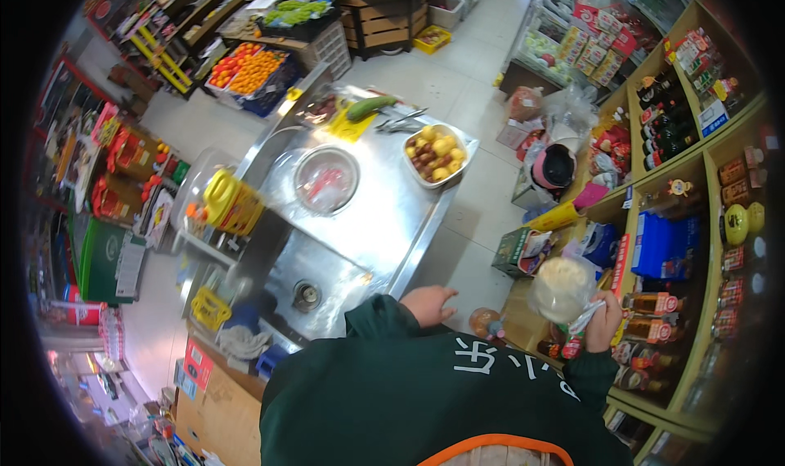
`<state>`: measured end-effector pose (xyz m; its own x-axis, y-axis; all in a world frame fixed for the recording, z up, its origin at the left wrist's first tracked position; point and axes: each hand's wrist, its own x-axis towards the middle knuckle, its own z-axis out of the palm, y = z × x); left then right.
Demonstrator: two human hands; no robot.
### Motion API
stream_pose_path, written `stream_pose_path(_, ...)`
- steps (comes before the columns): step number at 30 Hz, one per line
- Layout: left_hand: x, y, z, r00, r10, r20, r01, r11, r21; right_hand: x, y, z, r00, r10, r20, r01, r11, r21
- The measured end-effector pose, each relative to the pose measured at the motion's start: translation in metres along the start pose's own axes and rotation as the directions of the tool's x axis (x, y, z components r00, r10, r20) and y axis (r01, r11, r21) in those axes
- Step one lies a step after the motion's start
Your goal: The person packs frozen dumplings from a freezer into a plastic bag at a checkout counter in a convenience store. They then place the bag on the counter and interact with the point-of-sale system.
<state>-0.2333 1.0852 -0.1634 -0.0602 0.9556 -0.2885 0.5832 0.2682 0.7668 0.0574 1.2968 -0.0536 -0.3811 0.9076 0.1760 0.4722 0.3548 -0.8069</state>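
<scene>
My right hand (603, 322) is at the right by the shelves, its fingers closed on what looks like the gathered end of a clear plastic bag (564, 289). The bag bulges round with pale, cream-coloured contents. A small red, green and white packet (577, 325) shows just below the bag's end; whether my hand touches it I cannot tell. My left hand (428, 305) is in front of my body, next to the near edge of the steel sink (384, 262). Its fingers are partly stretched out, and nothing shows in them.
On the sink's counter stand a steel bowl (327, 180), a white tub of potatoes and brown produce (452, 181), and a green cucumber-like vegetable (372, 107). A yellow jug (233, 203) stands at its left. Bottle-filled shelves (687, 168) line the right; fruit crates (255, 70) stand behind.
</scene>
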Motion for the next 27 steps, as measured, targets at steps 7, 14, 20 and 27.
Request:
stream_pose_path(7, 0.160, 0.018, -0.090, 0.999, 0.044, 0.031, -0.046, 0.995, 0.091, 0.167, 0.025, 0.005, 0.993, 0.079, -0.084, -0.063, 0.983, 0.171)
stream_pose_path(14, 0.301, -0.008, -0.147, 0.976, -0.205, -0.076, 0.214, 0.968, 0.130, 0.385, 0.076, 0.064, 0.988, -0.080, 0.131, 0.076, 0.997, 0.033)
stream_pose_path(20, 0.365, -0.009, -0.194, 0.835, -0.544, -0.081, 0.550, 0.828, 0.108, 0.557, 0.050, 0.124, 0.926, -0.238, 0.294, 0.246, 0.969, 0.010)
stream_pose_path(27, 0.467, -0.058, -0.230, 0.821, -0.568, 0.055, 0.570, 0.819, -0.061, 0.741, 0.016, 0.217, 0.863, -0.359, 0.355, 0.324, 0.933, 0.156)
